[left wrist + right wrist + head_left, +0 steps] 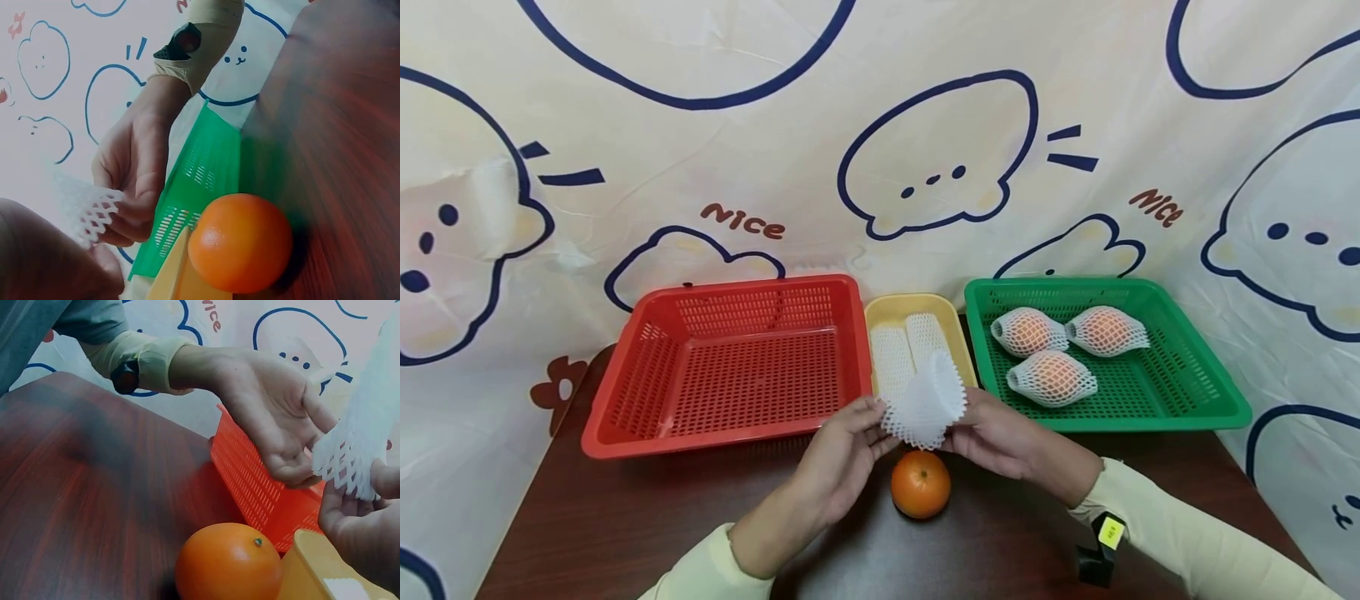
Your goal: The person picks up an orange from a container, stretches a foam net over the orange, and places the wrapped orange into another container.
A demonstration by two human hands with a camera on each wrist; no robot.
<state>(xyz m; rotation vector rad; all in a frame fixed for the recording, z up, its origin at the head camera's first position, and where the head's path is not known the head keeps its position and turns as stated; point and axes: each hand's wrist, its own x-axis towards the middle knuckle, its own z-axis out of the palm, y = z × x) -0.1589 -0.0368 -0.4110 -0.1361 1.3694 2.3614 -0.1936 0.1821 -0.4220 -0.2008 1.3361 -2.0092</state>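
Observation:
A white foam net sleeve [925,404] is held above the table between both hands, its near end spread wide. My left hand [842,458] pinches its left edge; my right hand [1000,429] pinches the right edge. Just below the sleeve, an orange [921,485] sits bare on the dark table, touched by neither hand. In the left wrist view the orange [240,242] is large and near, with the right hand [139,162] beyond it on the net. From the right wrist, the left hand [269,412] shows with fingertips at the net's rim.
A red basket [613,400] with nothing in it stands at the left. The yellow tray [958,333] in the middle holds flat foam sleeves [892,358]. At the right, a green basket [1180,400] contains three net-wrapped fruits [1052,379]. A patterned cloth hangs behind.

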